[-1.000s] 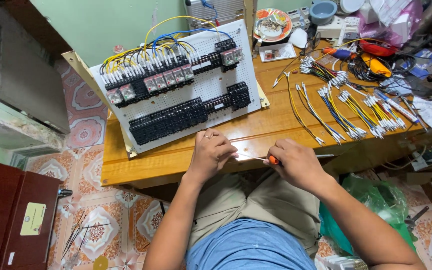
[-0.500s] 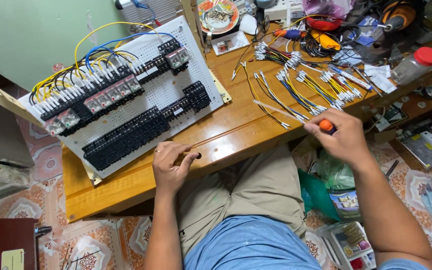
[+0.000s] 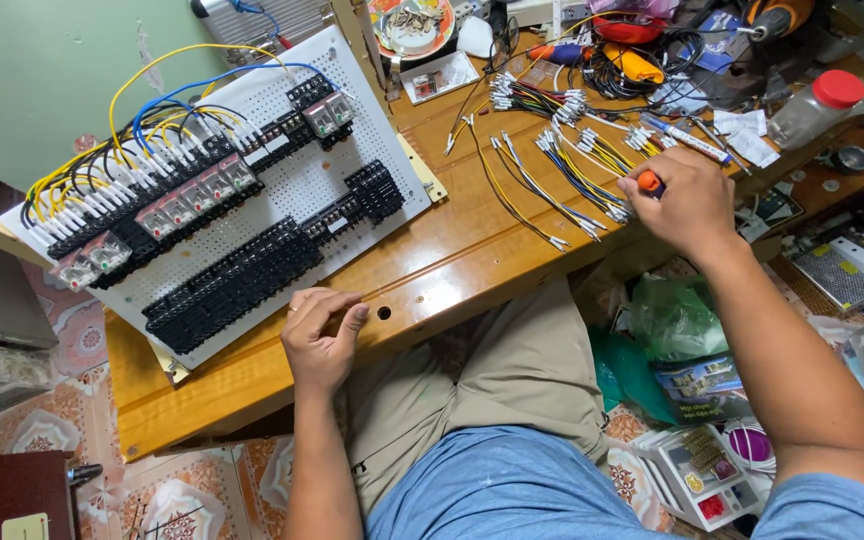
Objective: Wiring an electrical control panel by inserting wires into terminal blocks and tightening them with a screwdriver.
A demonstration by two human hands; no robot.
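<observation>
Head view showed that our right hand (image 3: 687, 205) closed round an orange-handled screwdriver (image 3: 649, 182), light, rigid, best gripped by that handle, above the loose wires (image 3: 572, 170) near the wooden table's (image 3: 432, 270) front edge, while our left hand (image 3: 320, 335) rested there, fingers curled, empty.
</observation>
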